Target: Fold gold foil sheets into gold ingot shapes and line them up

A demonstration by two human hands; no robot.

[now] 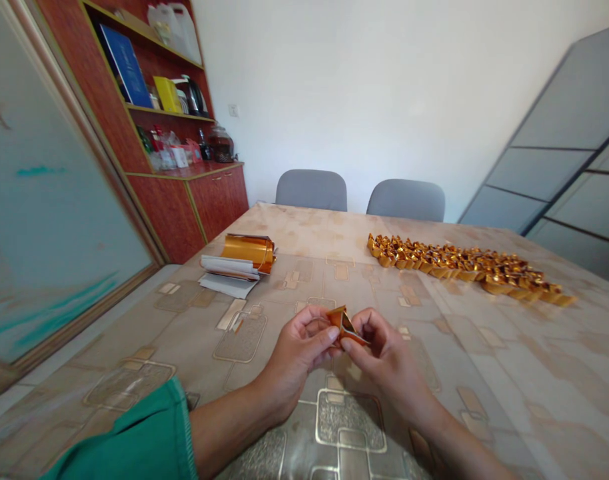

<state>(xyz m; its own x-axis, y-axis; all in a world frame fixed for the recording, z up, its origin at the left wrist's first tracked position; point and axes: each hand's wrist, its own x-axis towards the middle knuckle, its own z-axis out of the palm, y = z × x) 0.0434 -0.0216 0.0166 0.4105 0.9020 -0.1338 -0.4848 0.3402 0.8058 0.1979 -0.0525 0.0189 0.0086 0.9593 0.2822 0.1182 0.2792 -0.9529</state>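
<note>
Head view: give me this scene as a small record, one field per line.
left hand: pinching the gold piece
right hand: gripping the same piece from the other side
piece state: partly folded, raised between the hands
left on table: curled gold and white sheets
right on table: long cluster of folded gold pieces
behind table: two grey chairs
far left: red cabinet

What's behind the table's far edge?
Past the table, two chair backs show, a left grey chair and a right grey chair, with a gap between, and a white wall behind. The table hides their seats and legs; can't tell what's on the seats.
</note>
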